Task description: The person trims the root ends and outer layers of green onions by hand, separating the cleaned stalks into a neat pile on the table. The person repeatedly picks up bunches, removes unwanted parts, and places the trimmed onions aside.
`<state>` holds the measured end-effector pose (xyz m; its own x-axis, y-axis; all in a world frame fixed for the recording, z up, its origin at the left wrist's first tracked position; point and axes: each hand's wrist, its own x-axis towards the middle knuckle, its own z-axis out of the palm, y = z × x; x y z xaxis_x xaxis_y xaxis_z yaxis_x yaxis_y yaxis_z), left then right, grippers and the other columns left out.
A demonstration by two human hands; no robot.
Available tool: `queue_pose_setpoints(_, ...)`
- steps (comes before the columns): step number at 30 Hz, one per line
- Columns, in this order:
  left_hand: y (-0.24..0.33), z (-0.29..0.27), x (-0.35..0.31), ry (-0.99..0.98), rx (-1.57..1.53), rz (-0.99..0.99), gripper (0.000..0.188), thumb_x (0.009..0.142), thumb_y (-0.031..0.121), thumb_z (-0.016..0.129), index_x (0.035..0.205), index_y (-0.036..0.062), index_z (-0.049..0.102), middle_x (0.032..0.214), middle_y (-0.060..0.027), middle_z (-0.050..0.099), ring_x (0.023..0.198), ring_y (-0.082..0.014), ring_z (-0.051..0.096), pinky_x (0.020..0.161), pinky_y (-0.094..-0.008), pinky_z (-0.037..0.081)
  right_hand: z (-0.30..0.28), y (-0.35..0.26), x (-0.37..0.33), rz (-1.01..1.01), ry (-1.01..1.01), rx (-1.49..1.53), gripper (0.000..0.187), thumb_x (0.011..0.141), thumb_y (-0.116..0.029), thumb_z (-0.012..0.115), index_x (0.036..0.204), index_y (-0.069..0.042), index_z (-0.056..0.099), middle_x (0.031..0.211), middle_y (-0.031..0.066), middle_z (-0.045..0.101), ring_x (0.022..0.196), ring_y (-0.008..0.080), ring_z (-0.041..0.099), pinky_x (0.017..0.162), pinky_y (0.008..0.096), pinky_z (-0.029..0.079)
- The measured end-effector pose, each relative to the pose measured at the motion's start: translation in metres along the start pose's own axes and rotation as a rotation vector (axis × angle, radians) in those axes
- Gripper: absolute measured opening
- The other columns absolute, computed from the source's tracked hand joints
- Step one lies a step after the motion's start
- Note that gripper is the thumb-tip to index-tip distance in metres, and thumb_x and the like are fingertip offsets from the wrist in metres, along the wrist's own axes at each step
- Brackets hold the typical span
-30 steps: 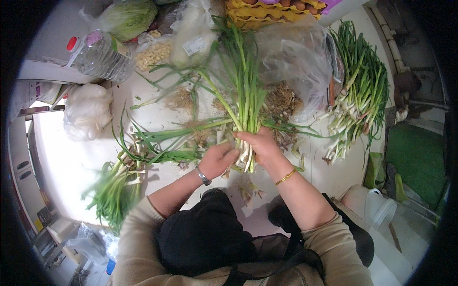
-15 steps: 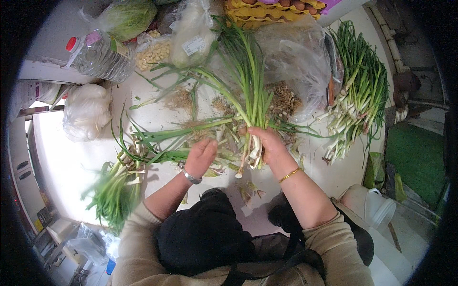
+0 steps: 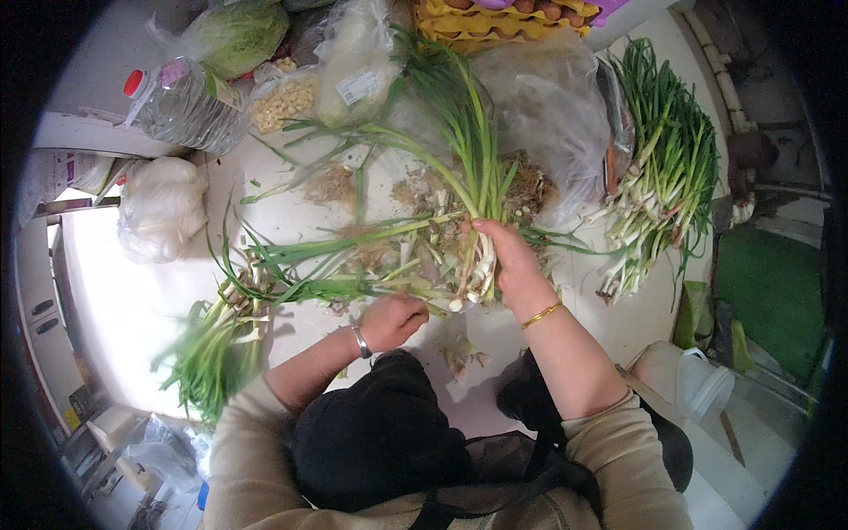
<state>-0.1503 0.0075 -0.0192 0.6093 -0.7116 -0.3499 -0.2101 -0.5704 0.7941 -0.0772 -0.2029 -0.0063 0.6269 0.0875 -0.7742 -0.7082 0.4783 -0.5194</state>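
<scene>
My right hand [image 3: 512,262] grips a bunch of green onions [image 3: 471,190] near its white root ends, with the leaves pointing away from me. My left hand [image 3: 395,320], wearing a metal bracelet, is closed just below the bunch's roots; whether it holds a bit of peel I cannot tell. Long green onion stalks [image 3: 340,265] lie across the white table [image 3: 141,300] between my hands and a pile of green onions [image 3: 216,353] at the left. Dry peelings and soil [image 3: 415,190] are scattered under the bunch.
A second heap of green onions [image 3: 662,177] lies at the right. Behind are clear plastic bags [image 3: 548,106], a plastic bottle with a red cap [image 3: 181,102], a white bag [image 3: 163,208], an egg tray [image 3: 495,18] and a bagged cabbage [image 3: 234,35]. A white bucket [image 3: 693,384] stands at lower right.
My left hand has pulled down and toward me, away from the bunch's roots. The right hand stays gripping the bunch, which has tilted slightly.
</scene>
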Motion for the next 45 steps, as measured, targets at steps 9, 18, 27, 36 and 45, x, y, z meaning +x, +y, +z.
queue_pose_setpoints(9,0.028,-0.019,0.021,0.147,-0.682,-0.158,0.033,0.087,0.033,0.052,0.083,0.0011,0.057,0.065,-0.0072,0.058,0.058,-0.0199,0.055,0.056,-0.0308,0.044,0.012,0.015,-0.014,0.023,-0.143,-0.143,0.026,0.079,-0.008,0.059,0.103,-0.001,0.054,0.087,0.0097,0.063,0.067,0.017,0.06,0.057,0.0305,0.052)
queue_pose_setpoints(18,-0.013,-0.003,0.028,0.285,-0.14,-0.008,0.023,0.086,0.022,0.048,0.079,0.0026,0.058,0.064,-0.0089,0.056,0.057,-0.0224,0.055,0.054,-0.0349,0.045,-0.023,-0.077,-0.125,-0.033,-0.194,-0.659,0.037,0.071,-0.007,0.064,0.105,-0.002,0.054,0.088,0.0028,0.057,0.078,0.0113,0.054,0.068,0.0248,0.043)
queue_pose_setpoints(27,-0.136,-0.004,0.093,0.057,0.676,-0.33,0.022,0.077,0.011,0.051,0.097,0.0062,0.056,0.103,-0.0136,0.055,0.099,-0.0289,0.052,0.082,-0.0386,0.045,-0.098,-0.235,-0.383,-0.626,0.637,-0.578,0.061,0.06,-0.014,0.072,0.113,-0.001,0.045,0.076,0.0046,0.057,0.059,0.0152,0.055,0.047,0.0246,0.046)
queue_pose_setpoints(36,-0.093,-0.035,0.077,0.309,0.594,-0.288,0.018,0.077,0.011,0.05,0.094,0.0057,0.056,0.094,-0.013,0.057,0.089,-0.0282,0.054,0.082,-0.0417,0.041,-0.205,-0.331,-0.359,-0.829,0.848,-0.663,0.036,0.074,-0.017,0.065,0.104,-0.003,0.051,0.084,0.0041,0.053,0.07,0.0142,0.051,0.057,0.0267,0.043)
queue_pose_setpoints(45,0.001,-0.091,0.016,0.442,0.53,-0.071,0.015,0.08,0.025,0.056,0.085,0.0111,0.055,0.075,-0.0101,0.057,0.07,-0.0296,0.059,0.058,-0.0409,0.049,-0.271,-0.322,-0.081,-0.498,1.226,-1.371,0.047,0.079,-0.026,0.062,0.114,0.004,0.048,0.106,0.0197,0.054,0.098,0.0298,0.053,0.085,0.0384,0.043)
